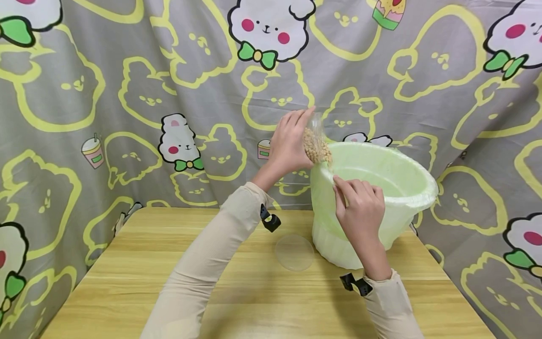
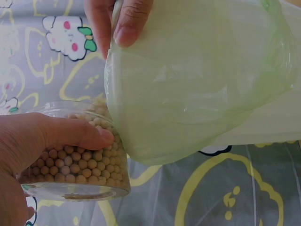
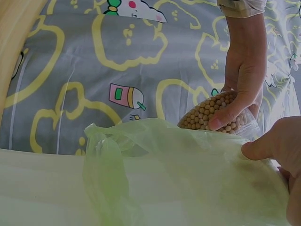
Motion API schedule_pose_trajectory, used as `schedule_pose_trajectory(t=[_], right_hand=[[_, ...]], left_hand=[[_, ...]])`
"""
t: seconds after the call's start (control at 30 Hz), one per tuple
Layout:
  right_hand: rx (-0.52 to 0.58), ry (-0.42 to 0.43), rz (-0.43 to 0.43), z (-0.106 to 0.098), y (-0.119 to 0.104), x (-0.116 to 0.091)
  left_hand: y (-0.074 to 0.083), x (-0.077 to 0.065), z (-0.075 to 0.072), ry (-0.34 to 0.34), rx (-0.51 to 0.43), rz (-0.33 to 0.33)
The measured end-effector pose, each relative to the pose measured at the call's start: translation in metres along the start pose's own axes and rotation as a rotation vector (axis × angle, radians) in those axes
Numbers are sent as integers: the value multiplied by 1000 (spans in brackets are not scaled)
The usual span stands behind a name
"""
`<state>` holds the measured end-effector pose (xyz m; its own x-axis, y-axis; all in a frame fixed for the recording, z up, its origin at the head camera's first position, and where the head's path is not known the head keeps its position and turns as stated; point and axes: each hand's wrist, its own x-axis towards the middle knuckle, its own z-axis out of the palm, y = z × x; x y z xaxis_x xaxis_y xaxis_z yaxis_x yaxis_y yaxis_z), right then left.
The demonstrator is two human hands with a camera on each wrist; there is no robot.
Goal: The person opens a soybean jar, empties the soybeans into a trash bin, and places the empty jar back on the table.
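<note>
My left hand (image 1: 290,143) grips a clear jar (image 2: 84,189) of round tan beans (image 2: 77,165), tilted with its mouth toward the rim of a pale green bin (image 1: 355,252). In the left wrist view, the thumb lies along the jar's side. A thin light-green bag (image 2: 188,94) lines the bin and folds over its rim. At the near side of the rim, my right hand (image 1: 362,207) pinches the bag and rim between thumb and fingers. The jar overlaps the bag's edge in the right wrist view, where its mouth is partly hidden.
A clear round lid (image 1: 295,253) lies flat on the wooden table (image 1: 139,278), left of the bin. Behind and beside the table hangs a grey cartoon-print curtain (image 1: 220,99). Black straps (image 1: 269,219) sit at both wrists.
</note>
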<state>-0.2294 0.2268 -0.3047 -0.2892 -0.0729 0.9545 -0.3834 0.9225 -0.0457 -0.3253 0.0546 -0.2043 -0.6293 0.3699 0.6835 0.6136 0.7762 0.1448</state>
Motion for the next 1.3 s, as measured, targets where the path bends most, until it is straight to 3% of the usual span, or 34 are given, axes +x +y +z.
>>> schedule_pose_trajectory(t=[0.9,1.3], right_hand=[[-8,-6,3,-1,0,0],[-4,0,6,0,0,0]], left_hand=[[1,-1,1,14,34,60],[5,0,4,12,5,11]])
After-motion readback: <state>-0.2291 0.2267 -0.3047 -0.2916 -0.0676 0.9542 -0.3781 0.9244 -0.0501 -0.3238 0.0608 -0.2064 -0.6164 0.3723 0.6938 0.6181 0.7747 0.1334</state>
